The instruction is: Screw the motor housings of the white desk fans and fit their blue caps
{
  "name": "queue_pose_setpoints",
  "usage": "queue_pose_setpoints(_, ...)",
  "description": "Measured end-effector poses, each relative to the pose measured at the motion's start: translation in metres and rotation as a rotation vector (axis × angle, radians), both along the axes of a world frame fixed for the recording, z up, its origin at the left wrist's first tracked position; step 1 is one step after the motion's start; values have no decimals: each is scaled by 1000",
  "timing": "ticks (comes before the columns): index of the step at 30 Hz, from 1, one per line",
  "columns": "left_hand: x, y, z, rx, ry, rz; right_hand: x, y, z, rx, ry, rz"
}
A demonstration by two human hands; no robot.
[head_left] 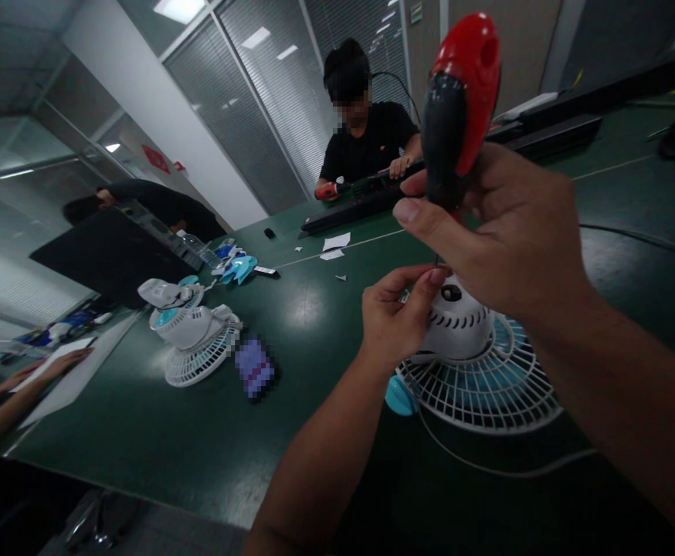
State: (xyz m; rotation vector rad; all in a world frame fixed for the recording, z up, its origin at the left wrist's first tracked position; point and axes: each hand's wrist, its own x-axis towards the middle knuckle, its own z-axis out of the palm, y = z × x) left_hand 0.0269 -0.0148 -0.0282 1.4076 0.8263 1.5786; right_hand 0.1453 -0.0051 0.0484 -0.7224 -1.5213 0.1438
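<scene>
A small white fan (pixel 476 363) with blue blades lies face down on the dark green table (pixel 210 432), its motor housing pointing up. My right hand (pixel 505 232) grips a red and black screwdriver (pixel 459 100) held upright, its thin shaft pointing down at the housing. My left hand (pixel 398 313) pinches at the shaft's tip on the top of the housing; whatever is between the fingertips is too small to make out.
Two more white fans (pixel 190 332) lie at the left, with blue parts (pixel 236 266) behind them. A person in black (pixel 366 131) works across the table with a red tool. Another person's hands (pixel 36 371) rest on paper at the far left. A white cable (pixel 505 463) trails from my fan.
</scene>
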Motion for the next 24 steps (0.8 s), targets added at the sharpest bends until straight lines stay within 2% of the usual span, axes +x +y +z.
queue_pose_setpoints(5, 3, 1, 2, -34, -72, 1, 1, 4, -2, 12, 89, 39)
queue_pose_setpoints(11, 5, -2, 6, -116, -78, 66, 2, 6, -6, 41, 42, -2)
queue_pose_setpoints(16, 5, -1, 5, -120, -83, 91, -1, 5, -3, 97, 112, 58)
queue_pose_setpoints(21, 7, -1, 7, -148, -124, 83, 0, 4, -2, 60, 118, -17)
queue_pose_setpoints(24, 7, -1, 9, -160, -146, 62, -1, 4, -3, 64, 105, 1)
